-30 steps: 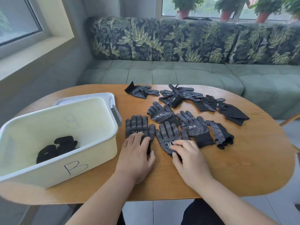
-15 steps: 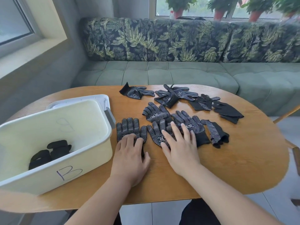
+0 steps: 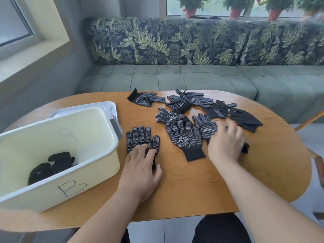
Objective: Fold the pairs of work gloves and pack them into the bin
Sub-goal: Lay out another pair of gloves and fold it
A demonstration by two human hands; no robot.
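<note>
There is only one view, from the camera on my head; it looks forward and down over the table [image 3: 245, 181] from its near edge. It is near enough that my left hand [image 3: 140, 172] and right hand [image 3: 226, 146] sit large around the middle. The bin [image 3: 87, 172] is cut by the left edge, and the sofa [image 3: 175, 79] fills the top.

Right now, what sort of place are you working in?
Likely a home sitting corner or lounge, not a workshop: a cushioned green sofa with a leaf-print backrest runs behind the wooden table, potted plants stand behind it, and the gloves and bin sit on that table.
</note>
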